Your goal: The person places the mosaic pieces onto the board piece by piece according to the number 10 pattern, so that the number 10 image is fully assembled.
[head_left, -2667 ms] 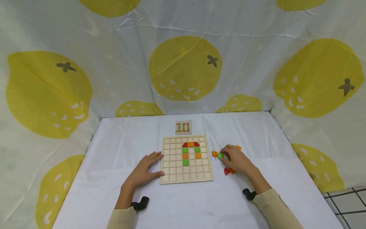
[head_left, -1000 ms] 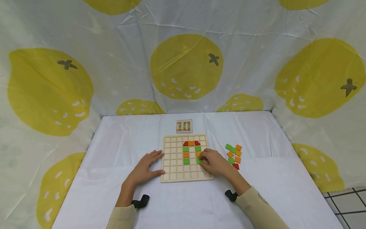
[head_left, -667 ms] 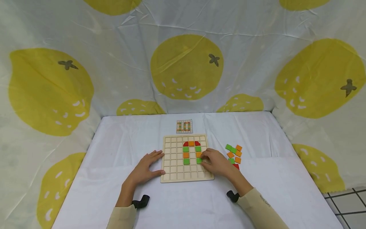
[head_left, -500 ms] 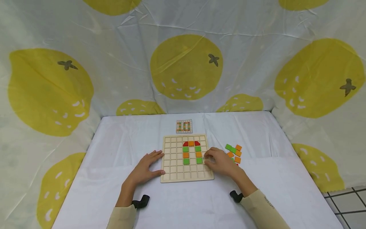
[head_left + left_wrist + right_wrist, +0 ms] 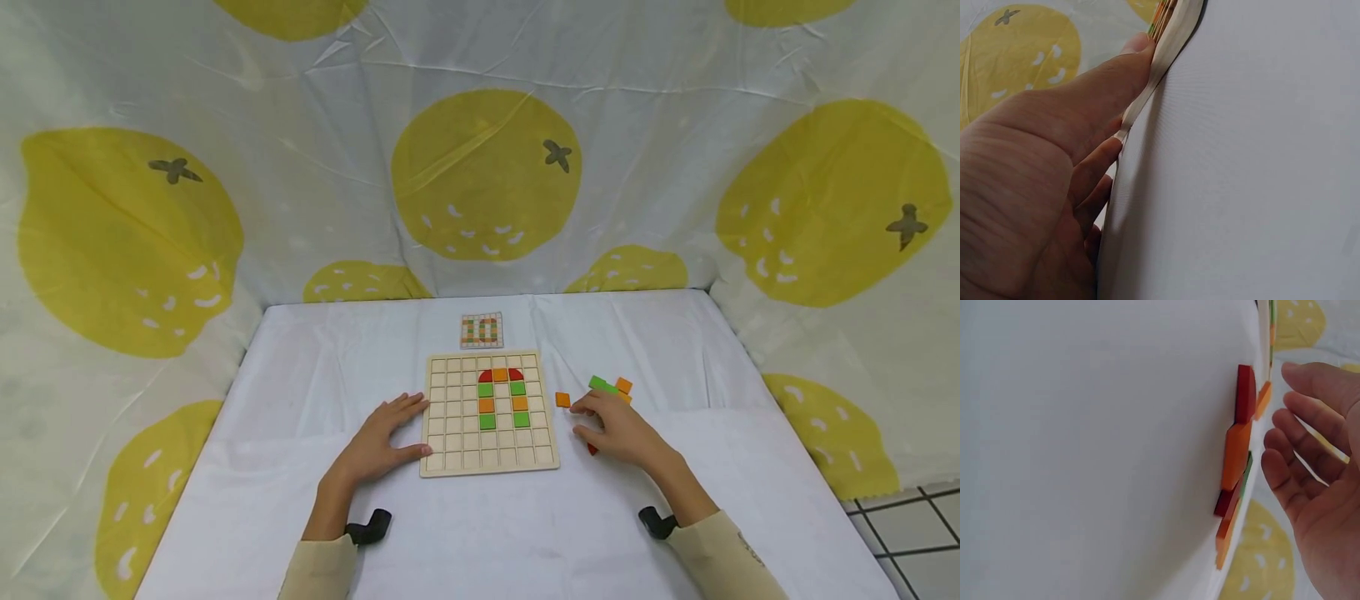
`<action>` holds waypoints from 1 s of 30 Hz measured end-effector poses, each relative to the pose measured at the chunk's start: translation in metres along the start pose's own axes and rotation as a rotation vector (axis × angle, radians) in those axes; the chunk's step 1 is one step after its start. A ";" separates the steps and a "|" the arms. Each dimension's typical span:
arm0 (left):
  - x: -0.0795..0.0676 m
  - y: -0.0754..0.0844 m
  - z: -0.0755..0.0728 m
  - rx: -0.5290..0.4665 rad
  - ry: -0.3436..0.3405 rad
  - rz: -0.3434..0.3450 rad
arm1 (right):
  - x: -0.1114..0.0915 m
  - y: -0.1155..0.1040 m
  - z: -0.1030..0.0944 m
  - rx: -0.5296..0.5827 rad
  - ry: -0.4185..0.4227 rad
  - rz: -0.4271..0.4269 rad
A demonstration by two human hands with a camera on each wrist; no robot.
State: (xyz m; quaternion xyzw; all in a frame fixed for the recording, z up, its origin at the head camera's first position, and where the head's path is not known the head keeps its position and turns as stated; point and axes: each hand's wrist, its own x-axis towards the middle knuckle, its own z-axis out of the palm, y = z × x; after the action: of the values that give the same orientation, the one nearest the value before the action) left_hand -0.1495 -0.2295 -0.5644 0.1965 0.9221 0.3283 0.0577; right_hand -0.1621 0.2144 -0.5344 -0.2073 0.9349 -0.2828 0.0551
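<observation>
My left hand lies along the left edge of a wooden grid board, fingers extended; in the left wrist view its thumb and fingertips touch the board's side. On the board, red, orange and green tiles form an arch, with a green tile lowest in its right column. My right hand hovers at the loose tiles right of the board, fingers loosely bent and holding nothing. Left of its fingertips lies a single orange tile. The hand hides part of the pile; a red piece shows in the right wrist view.
A small pattern card lies behind the board. Loose green tiles and an orange tile lie beyond my right hand. A white cloth covers the table, and lemon-printed curtains surround it.
My right hand has set a green tile into the right column, let it go and moved right to the loose tiles. My left hand has stayed at the board's edge.
</observation>
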 end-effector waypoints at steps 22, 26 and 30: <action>0.000 -0.003 0.004 0.007 -0.009 -0.009 | -0.031 0.016 -0.001 -0.009 -0.040 0.114; 0.000 -0.002 0.002 0.004 -0.006 0.004 | -0.034 0.018 -0.001 -0.006 -0.046 0.087; 0.000 -0.002 0.001 -0.009 0.007 0.024 | -0.035 0.019 0.000 0.014 -0.049 0.058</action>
State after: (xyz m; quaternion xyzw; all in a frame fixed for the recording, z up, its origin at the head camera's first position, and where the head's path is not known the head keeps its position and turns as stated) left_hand -0.1495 -0.2305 -0.5659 0.2064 0.9183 0.3339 0.0516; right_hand -0.1372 0.2433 -0.5449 -0.1868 0.9368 -0.2825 0.0875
